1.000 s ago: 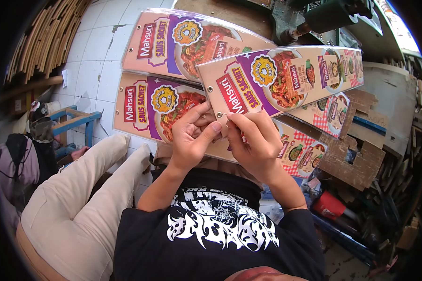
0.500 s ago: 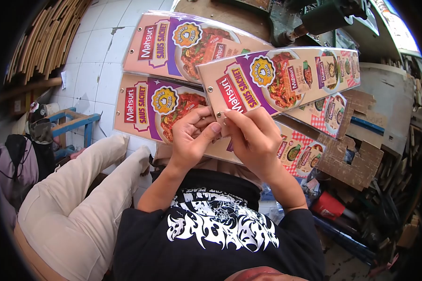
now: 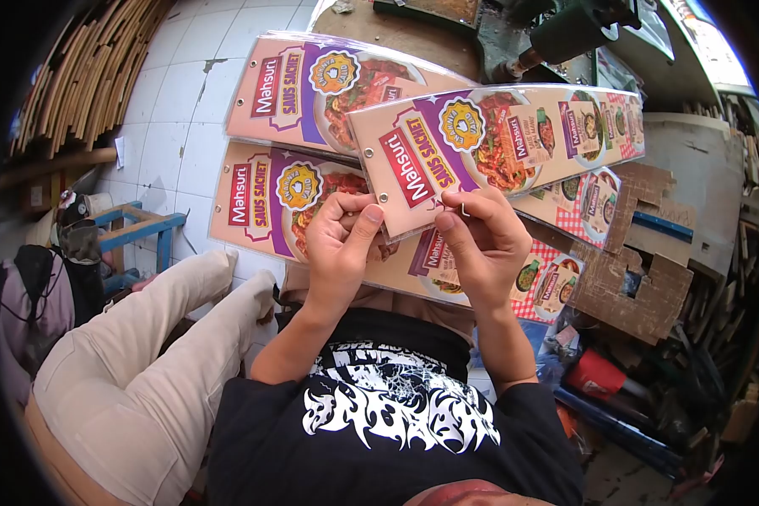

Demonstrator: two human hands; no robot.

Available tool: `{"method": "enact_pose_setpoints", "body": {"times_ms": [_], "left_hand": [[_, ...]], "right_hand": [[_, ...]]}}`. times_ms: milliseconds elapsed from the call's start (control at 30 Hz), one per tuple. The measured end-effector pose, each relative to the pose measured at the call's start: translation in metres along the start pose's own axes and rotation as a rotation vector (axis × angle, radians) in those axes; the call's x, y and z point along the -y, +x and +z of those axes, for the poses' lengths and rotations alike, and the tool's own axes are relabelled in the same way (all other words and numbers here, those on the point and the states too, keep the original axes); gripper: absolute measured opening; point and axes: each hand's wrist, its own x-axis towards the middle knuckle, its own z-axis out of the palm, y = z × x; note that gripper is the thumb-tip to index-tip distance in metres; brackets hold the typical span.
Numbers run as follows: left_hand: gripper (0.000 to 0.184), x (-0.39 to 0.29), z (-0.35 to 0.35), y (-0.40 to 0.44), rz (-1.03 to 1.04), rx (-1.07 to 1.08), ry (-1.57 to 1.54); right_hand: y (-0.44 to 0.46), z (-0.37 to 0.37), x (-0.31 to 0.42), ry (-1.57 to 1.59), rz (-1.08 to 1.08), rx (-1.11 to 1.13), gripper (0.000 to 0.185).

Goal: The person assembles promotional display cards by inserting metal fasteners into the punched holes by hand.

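Note:
The uppermost printed sign (image 3: 413,215), marked "Mahsuri Saus Sachet", has two metal eyelets along its left edge. My left hand (image 3: 341,240) is closed at that edge, thumb up beside the lower eyelet (image 3: 383,198), with some fingers hidden. Over the sign's lower edge, my right hand (image 3: 489,240) is pinched. A small pale curved bit shows between its thumb and forefinger, too small to name. Beneath lie matching signs: one at the upper left (image 3: 266,105) and another at the lower left (image 3: 238,223). More sign ends with red checks (image 3: 557,274) stick out on the right.
A dark green machine (image 3: 557,42) stands behind the signs. Cut brown board (image 3: 641,287) lies to the right, with stacked strips beyond. At left are another person's pale trousers (image 3: 143,363), a blue stool frame (image 3: 143,236) and a pile of wooden slats (image 3: 80,76).
My right hand has moved right, away from the lower eyelet, which is now uncovered. The top sign has shifted slightly left. My left hand stays at its edge.

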Motion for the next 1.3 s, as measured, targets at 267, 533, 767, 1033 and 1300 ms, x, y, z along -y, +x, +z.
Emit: {"method": "enact_pose_setpoints", "body": {"times_ms": [267,533,767,1033,1300], "left_hand": [[0.016,-0.01,-0.001,0.012,0.544,-0.193,0.668],[0.012,-0.083,0.025,0.064,0.737,-0.047,0.795],[0.033,-0.11,0.03,0.142,0.85,0.119,1.452],[0.025,-0.088,0.019,0.052,0.389,-0.053,1.166],[0.044,-0.045,0.007,0.018,0.078,-0.059,0.859]], "right_hand": [[0.0,-0.001,-0.01,0.078,0.103,-0.053,0.022],[0.002,-0.002,-0.01,0.14,0.148,-0.063,0.021],[-0.002,-0.01,-0.005,0.156,0.148,-0.065,0.02],[-0.014,-0.033,0.004,0.119,0.245,-0.245,0.02],[-0.019,-0.038,-0.005,0.149,0.274,-0.38,0.02]]}}
